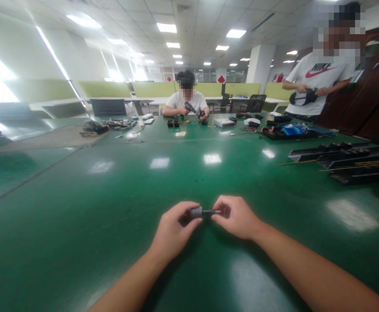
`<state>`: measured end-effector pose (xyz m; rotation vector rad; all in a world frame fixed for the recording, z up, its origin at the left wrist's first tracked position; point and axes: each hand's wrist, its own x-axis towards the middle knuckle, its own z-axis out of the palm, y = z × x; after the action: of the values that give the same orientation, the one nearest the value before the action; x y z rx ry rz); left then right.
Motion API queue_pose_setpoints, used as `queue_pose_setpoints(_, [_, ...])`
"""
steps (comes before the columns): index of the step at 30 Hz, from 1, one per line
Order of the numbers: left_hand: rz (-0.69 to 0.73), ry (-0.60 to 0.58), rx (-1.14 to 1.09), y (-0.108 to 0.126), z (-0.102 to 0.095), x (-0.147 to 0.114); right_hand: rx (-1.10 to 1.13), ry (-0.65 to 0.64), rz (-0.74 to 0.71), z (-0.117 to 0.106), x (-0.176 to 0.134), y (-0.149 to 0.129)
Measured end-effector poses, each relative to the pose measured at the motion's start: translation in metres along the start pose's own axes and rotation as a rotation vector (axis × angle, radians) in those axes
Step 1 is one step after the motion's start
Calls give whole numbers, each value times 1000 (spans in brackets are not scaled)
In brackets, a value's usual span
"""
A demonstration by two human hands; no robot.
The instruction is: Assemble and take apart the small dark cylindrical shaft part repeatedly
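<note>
My left hand [173, 227] pinches a short grey cylinder [196, 212] between thumb and fingers. A thin dark shaft [207, 212] runs from the cylinder toward the right, in line with it. The tip of that shaft is between the thumb and fingertips of my right hand [238, 218]. Both hands hold the piece level above the green table [111, 242], close to the middle of the view. Its exact kind is too small and blurred to make out.
Black metal channels [352, 175] and thin yellowish rods lie at the right, beside part of another person's hand. Across the table a seated person [186, 102] holds a power drill [190, 107]. Another person [322, 82] stands at the right. Tools and a blue bundle [293, 129] lie along the far side.
</note>
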<state>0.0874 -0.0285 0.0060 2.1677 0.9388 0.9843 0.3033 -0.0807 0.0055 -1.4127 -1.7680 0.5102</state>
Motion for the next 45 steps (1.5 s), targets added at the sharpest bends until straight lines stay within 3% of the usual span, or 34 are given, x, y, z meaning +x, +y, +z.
queue_pose_setpoints(36, [11,13,57,-6,-7,2,-23,37,23,-1,1,2])
queue_pose_setpoints(40, [7,73,85,-8,-12,6,-17,41,29,-2,1,1])
queue_pose_setpoints(45, [-159,237,-91,-20,-21,14,-8,22,11,1,0,2])
